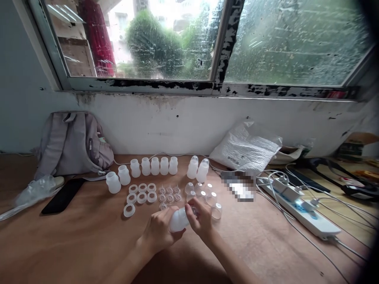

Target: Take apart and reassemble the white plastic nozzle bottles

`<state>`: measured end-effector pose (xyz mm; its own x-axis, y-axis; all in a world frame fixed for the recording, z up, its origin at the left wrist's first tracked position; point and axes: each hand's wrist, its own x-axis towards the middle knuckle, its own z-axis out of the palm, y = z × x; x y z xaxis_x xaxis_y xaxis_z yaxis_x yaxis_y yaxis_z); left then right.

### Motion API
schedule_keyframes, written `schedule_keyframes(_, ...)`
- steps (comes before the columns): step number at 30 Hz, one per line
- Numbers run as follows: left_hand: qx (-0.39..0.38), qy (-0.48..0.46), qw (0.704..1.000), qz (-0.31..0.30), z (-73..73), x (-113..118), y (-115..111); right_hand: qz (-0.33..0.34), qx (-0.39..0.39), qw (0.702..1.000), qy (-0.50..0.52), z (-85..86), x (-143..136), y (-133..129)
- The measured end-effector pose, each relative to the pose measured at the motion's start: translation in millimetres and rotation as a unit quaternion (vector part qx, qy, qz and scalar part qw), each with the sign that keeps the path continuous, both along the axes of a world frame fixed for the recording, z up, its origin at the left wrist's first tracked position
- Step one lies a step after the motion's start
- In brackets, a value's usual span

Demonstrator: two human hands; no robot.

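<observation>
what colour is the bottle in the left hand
The bottle is cloudy white, best seen in the head view.

Worktop (89, 248): against the wall (160, 126), beneath the window (154, 43).
Backpack (72, 144): left rear, by the wall.
Bottle row (155, 166): behind the rings (129, 215), between backpack and capped bottles (202, 171).
Teats (169, 190): between rings and caps (203, 196).
Caps: before the capped bottles.
Plastic bag (247, 146): rear, right of the capped bottles.
Power strip (322, 228): right of the caps.
Hands (160, 228): before the teats, on one held bottle (178, 221).
</observation>
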<state>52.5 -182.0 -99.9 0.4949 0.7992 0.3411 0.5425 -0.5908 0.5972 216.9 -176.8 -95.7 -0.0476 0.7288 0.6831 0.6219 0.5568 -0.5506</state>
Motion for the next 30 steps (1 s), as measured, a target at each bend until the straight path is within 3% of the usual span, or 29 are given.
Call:
schedule_keyframes(6,-0.093,-0.034,0.995,0.023,1.4,5,-2,-0.009,-0.032,0.999,0.039,-4.6,4,4)
schedule_keyframes(12,-0.267,-0.079,0.960,-0.037,10.7,0,2,-0.008,-0.049,0.997,0.057,-8.3,2,5)
schedule_keyframes(14,-0.367,-0.117,0.919,-0.081,12.8,-1,4,0.001,-0.052,0.997,0.065,-8.5,2,5)
schedule_keyframes(17,-0.518,-0.183,0.817,-0.174,12.8,-2,5,0.023,-0.055,0.995,0.079,-8.8,1,3)
schedule_keyframes(20,-0.585,-0.244,0.741,-0.220,7.4,-6,5,0.035,-0.058,0.994,0.091,-6.8,3,3)
schedule_keyframes(23,-0.626,-0.229,0.695,-0.271,-2.9,-12,6,-0.020,-0.049,0.986,0.159,2.0,15,8)
schedule_keyframes(25,-0.641,-0.174,0.681,-0.309,-10.1,-16,6,-0.094,-0.034,0.971,0.219,11.4,29,13)
schedule_keyframes(27,-0.635,-0.158,0.687,-0.317,-15.4,-18,5,-0.153,-0.037,0.965,0.210,20.3,45,17)
schedule_keyframes(30,-0.595,-0.245,0.716,-0.272,-18.1,-15,3,-0.182,-0.062,0.975,0.109,24.6,62,16)
